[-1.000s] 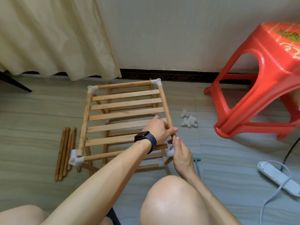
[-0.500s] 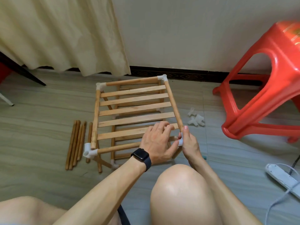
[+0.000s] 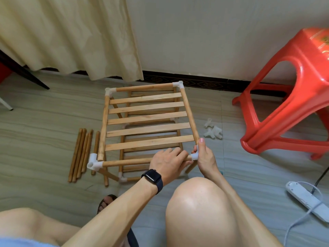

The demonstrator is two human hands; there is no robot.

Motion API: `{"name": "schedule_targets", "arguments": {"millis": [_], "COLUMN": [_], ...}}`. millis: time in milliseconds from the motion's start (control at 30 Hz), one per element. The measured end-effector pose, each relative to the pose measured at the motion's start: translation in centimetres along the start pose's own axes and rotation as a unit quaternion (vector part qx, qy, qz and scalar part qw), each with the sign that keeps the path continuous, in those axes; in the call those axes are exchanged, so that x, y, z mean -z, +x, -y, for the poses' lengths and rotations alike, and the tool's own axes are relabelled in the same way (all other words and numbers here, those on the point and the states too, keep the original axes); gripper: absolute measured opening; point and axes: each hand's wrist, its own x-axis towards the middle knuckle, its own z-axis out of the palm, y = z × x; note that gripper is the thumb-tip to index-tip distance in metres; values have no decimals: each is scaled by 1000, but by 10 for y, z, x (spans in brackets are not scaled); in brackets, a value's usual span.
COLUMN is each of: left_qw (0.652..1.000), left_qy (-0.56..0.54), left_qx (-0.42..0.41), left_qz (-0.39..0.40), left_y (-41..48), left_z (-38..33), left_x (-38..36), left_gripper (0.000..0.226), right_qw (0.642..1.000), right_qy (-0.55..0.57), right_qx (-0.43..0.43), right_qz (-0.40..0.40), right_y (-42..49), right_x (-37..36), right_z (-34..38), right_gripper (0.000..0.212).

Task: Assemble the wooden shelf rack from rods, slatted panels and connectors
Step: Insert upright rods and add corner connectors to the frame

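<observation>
The wooden shelf rack (image 3: pixel 147 118) stands on the floor, its top slatted panel framed by rods with white connectors at the corners. My left hand (image 3: pixel 169 162) grips the near front rod (image 3: pixel 126 162) close to the near right corner. My right hand (image 3: pixel 204 157) holds the near right connector (image 3: pixel 194 156), thumb up along the right side rod (image 3: pixel 189 113). At the near left connector (image 3: pixel 93 162) the left side rod's end sits beside the socket. A lower slatted panel shows through the slats.
Several loose rods (image 3: pixel 81 154) lie on the floor left of the rack. Spare white connectors (image 3: pixel 212 131) lie to its right. A red plastic stool (image 3: pixel 293 97) stands at right, a white power strip (image 3: pixel 306 198) at lower right. My knees fill the foreground.
My left hand slid from the right side rod down onto the near front rod. My right hand stayed at the near right connector. The view shifted, so the rack appears further right.
</observation>
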Motion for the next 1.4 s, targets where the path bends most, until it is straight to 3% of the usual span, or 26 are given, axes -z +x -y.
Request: {"name": "schedule_targets", "arguments": {"millis": [133, 333, 533, 633, 700, 833, 1033, 1167, 1300, 1400], "left_qw": [996, 989, 983, 978, 961, 852, 800, 823, 844, 835], "left_qy": [-16, -47, 10, 30, -56, -262, -397, -341, -298, -305], "left_qx": [-2, 12, 6, 90, 208, 401, 431, 454, 447, 458], "left_qz": [91, 137, 181, 185, 173, 212, 131, 15, 1, -25], "left_y": [7, 15, 27, 12, -12, -61, -101, -114, -122, -119], "left_z": [-3, -5, 55, 114, 153, 196, 177, 164, 162, 162], "left_x": [13, 28, 111, 161, 172, 158, 113, 89, 76, 73], "left_gripper": [45, 35, 50, 42, 40, 58, 76, 50, 34, 39], "right_qw": [1000, 1000, 995, 990, 985, 975, 973, 978, 995, 996], "right_qy": [6, -1, -77, -129, -167, -220, -228, -204, -96, -77], "right_qx": [1, 7, 52, 51, 34, 14, 28, 36, 29, 8], "right_qz": [-3, -24, -16, -7, -8, -36, -24, -9, 12, 38], "right_y": [-1, -5, 0, 3, 9, 14, 16, 14, 2, -3], "right_x": [-2, -9, -3, -2, -7, -22, -24, -24, -25, -26], "right_z": [-1, 2, 0, 8, 12, 11, 16, 21, 22, 22], "right_gripper": [52, 52, 43, 41, 36, 35, 33, 31, 33, 33]}}
